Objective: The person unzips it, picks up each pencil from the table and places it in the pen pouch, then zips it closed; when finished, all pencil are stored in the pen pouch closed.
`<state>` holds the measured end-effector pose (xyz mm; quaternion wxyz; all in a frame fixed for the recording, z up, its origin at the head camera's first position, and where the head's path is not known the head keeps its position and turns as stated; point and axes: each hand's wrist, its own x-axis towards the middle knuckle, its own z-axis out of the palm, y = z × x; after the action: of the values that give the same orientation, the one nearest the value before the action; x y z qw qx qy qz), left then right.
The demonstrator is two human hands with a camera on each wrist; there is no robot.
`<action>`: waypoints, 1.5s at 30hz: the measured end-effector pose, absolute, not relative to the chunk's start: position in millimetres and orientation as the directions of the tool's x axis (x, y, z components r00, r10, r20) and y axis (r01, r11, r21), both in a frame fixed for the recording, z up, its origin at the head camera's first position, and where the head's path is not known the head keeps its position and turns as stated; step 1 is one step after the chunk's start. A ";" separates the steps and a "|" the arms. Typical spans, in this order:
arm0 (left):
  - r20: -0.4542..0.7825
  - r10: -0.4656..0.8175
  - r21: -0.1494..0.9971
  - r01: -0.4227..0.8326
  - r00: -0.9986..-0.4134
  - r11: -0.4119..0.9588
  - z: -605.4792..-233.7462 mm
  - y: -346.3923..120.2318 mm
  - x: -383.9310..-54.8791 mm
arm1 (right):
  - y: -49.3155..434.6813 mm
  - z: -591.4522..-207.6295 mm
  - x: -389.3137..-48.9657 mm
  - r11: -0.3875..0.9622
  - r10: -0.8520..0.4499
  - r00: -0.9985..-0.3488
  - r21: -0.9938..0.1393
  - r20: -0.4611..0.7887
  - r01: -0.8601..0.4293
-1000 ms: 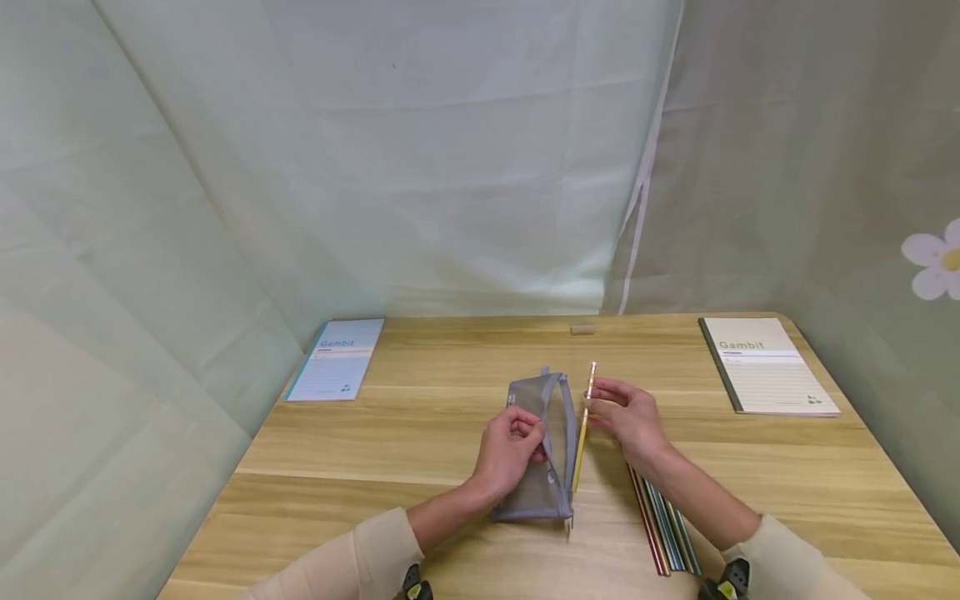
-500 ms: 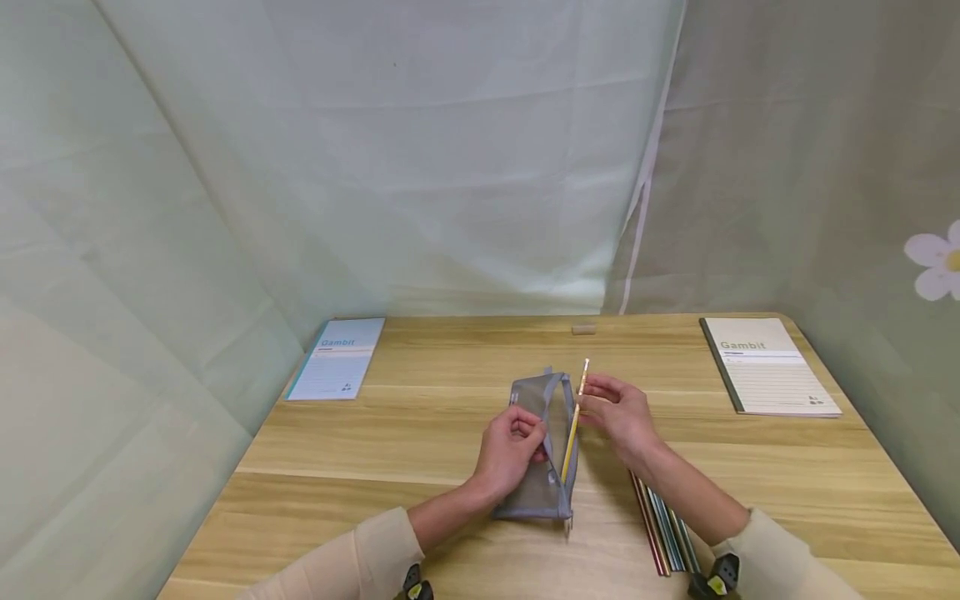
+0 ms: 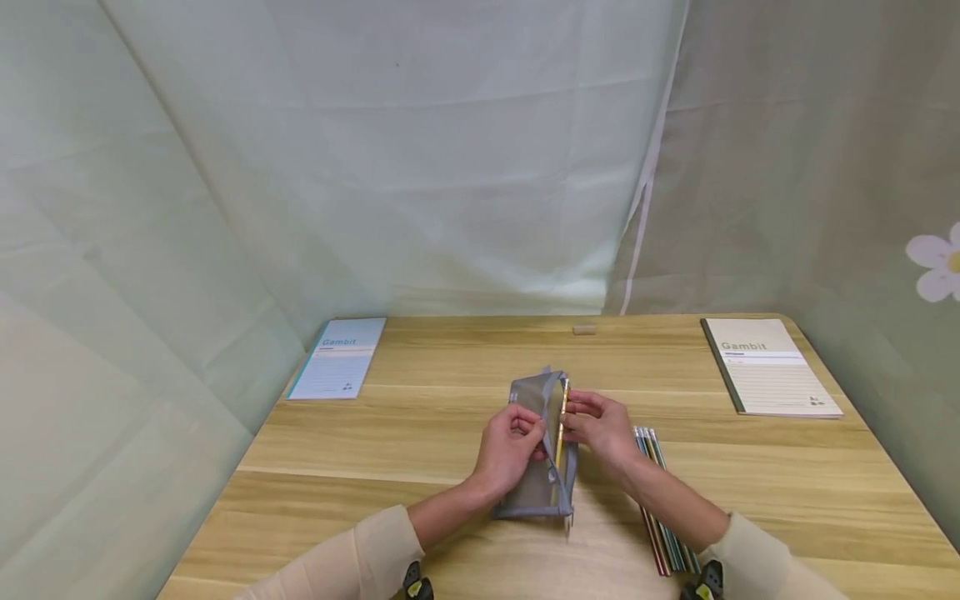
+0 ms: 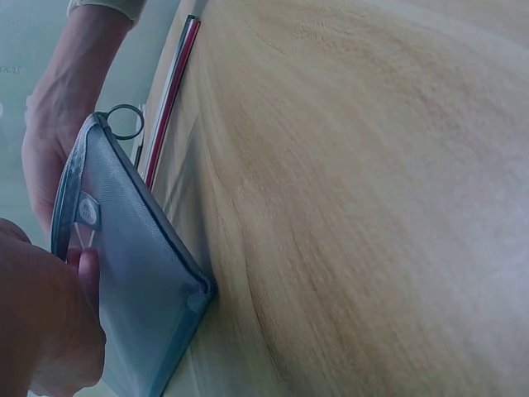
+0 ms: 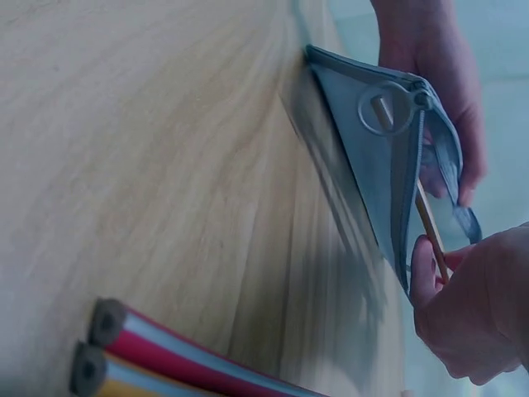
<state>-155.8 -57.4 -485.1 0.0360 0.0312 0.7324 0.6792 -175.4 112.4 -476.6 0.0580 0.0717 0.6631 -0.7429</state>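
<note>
A grey mesh pencil case (image 3: 528, 492) with its zip undone lies in the middle of the table. My left hand (image 3: 512, 448) pinches the left edge of its opening, in the left wrist view with the thumb inside the rim. A yellow pencil (image 3: 561, 429) is in my right hand (image 3: 602, 429), held between thumb and fingers at the opening. Most of the pencil is down inside the case; its lower end shows through the mesh in the right wrist view. Beneath my right forearm lie several striped pencils (image 3: 655, 533), partly covered by it.
A blue-edged notebook (image 3: 337, 360) lies at the back left, a dark-edged notebook (image 3: 772, 367) at the back right. Near the far table edge is a small eraser-like block (image 3: 584, 330). Cloth curtains (image 3: 480, 167) stand behind the table.
My right hand has moved left and lowered the yellow pencil from beside the case into its opening. The left hand keeps its place at the rim.
</note>
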 end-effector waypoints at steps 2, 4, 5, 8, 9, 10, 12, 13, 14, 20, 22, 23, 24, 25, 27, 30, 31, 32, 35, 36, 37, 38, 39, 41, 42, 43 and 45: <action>-0.013 0.098 0.997 -0.005 -0.995 0.079 -485.0 -57.7 -156.5 | 109.8 -478.9 -176.3 -0.112 0.010 -0.984 -0.979 -0.176 0.173; -0.015 0.101 0.997 -0.008 -0.995 0.076 -484.7 -57.6 -157.2 | 107.3 -480.1 -177.3 -0.110 0.015 -0.985 -0.979 -0.175 0.172; -0.014 0.103 0.997 -0.007 -0.995 0.074 -484.5 -57.5 -157.4 | 106.3 -480.0 -177.3 -0.108 0.019 -0.984 -0.979 -0.176 0.173; -0.011 0.104 0.998 -0.004 -0.994 0.068 -483.8 -57.4 -157.6 | 104.3 -480.4 -177.5 -0.097 0.023 -0.985 -0.981 -0.170 0.167; -0.011 0.104 0.998 -0.004 -0.995 0.066 -483.9 -57.4 -157.6 | 103.9 -480.2 -177.5 -0.095 0.025 -0.985 -0.981 -0.172 0.169; -0.011 0.103 0.998 -0.004 -0.995 0.065 -484.0 -57.5 -157.7 | 103.4 -480.1 -177.3 -0.093 0.025 -0.986 -0.982 -0.167 0.164; -0.014 0.103 0.998 -0.008 -0.995 0.064 -484.3 -57.6 -157.6 | 102.9 -480.2 -177.1 -0.088 0.026 -0.987 -0.983 -0.161 0.158; -0.015 0.103 0.998 -0.009 -0.995 0.065 -484.6 -57.7 -157.6 | 102.6 -480.3 -177.1 -0.087 0.025 -0.987 -0.984 -0.158 0.155; -0.016 0.103 0.998 -0.010 -0.995 0.065 -484.7 -57.7 -157.5 | 102.4 -480.6 -177.2 -0.085 0.025 -0.987 -0.984 -0.157 0.154; -0.013 0.099 0.997 -0.006 -0.995 0.070 -484.1 -57.8 -156.5 | 102.2 -481.1 -178.1 -0.071 0.024 -0.985 -0.983 -0.174 0.172; -0.010 0.097 0.997 -0.004 -0.995 0.071 -484.3 -57.8 -156.3 | 102.7 -480.6 -177.6 -0.057 0.021 -0.985 -0.984 -0.173 0.172; -0.012 0.097 0.997 -0.005 -0.995 0.072 -484.2 -57.9 -156.3 | 103.2 -480.1 -177.2 -0.045 0.020 -0.986 -0.985 -0.168 0.167; -0.007 0.099 0.998 -0.001 -0.995 0.068 -484.2 -57.7 -156.1 | 103.9 -479.7 -176.8 -0.034 0.020 -0.987 -0.987 -0.160 0.159; -0.003 0.100 0.998 0.003 -0.995 0.065 -484.2 -57.7 -156.1 | 105.0 -479.0 -176.2 -0.023 0.021 -0.988 -0.988 -0.152 0.152; 0.008 0.102 0.998 0.014 -0.995 0.056 -484.3 -57.5 -156.0 | 108.1 -477.2 -175.1 0.004 0.025 -0.991 -0.991 -0.133 0.133; 0.014 0.104 0.999 0.019 -0.995 0.044 -484.3 -57.5 -155.9 | 115.3 -473.3 -173.6 0.035 0.030 -0.994 -0.994 -0.102 0.103; 0.014 0.102 0.999 0.019 -0.995 0.044 -484.4 -57.4 -155.7 | 118.4 -471.8 -173.1 0.048 0.031 -0.995 -0.994 -0.093 0.095; 0.014 0.102 0.999 0.018 -0.995 0.044 -484.5 -57.4 -155.6 | 121.8 -470.7 -172.7 0.067 0.031 -0.996 -0.994 -0.083 0.084; 0.010 0.101 0.999 0.015 -0.995 0.049 -485.0 -57.1 -155.5 | 133.3 -467.1 -172.0 0.092 0.022 -0.998 -0.993 -0.066 0.068; 0.009 0.101 0.999 0.014 -0.995 0.050 -485.1 -57.0 -155.6 | 137.7 -466.5 -172.2 0.102 0.016 -0.998 -0.993 -0.062 0.064; 0.009 0.101 0.999 0.014 -0.995 0.051 -485.2 -56.9 -155.7 | 142.3 -465.7 -172.5 0.106 0.010 -0.998 -0.992 -0.062 0.063; 0.007 0.102 0.999 0.012 -0.995 0.052 -485.6 -56.9 -155.9 | 147.4 -465.1 -172.9 0.106 0.001 -0.998 -0.992 -0.063 0.062; 0.005 0.102 0.999 0.011 -0.995 0.052 -485.8 -56.8 -156.1 | 152.5 -464.4 -173.3 0.096 -0.010 -0.998 -0.993 -0.063 0.061; 0.003 0.104 0.999 0.008 -0.995 0.053 -486.4 -56.8 -156.4 | 163.8 -463.7 -174.2 0.085 -0.038 -0.998 -0.995 -0.052 0.049; 0.004 0.104 0.998 0.009 -0.995 0.054 -486.9 -56.9 -156.5 | 169.9 -463.3 -174.5 0.086 -0.056 -0.997 -0.996 -0.044 0.039; 0.005 0.105 0.998 0.011 -0.994 0.056 -487.3 -57.0 -156.5 | 176.2 -463.1 -174.6 0.089 -0.071 -0.997 -0.996 -0.033 0.027; 0.007 0.105 0.998 0.013 -0.994 0.061 -487.9 -57.2 -156.7 | 188.9 -463.3 -174.2 0.092 -0.110 -0.994 -0.996 0.001 -0.011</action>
<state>-156.7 -57.2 -487.9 0.0336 0.0406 0.7275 0.6841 -174.2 188.9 -463.3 0.0368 -0.0413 0.7379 -0.6726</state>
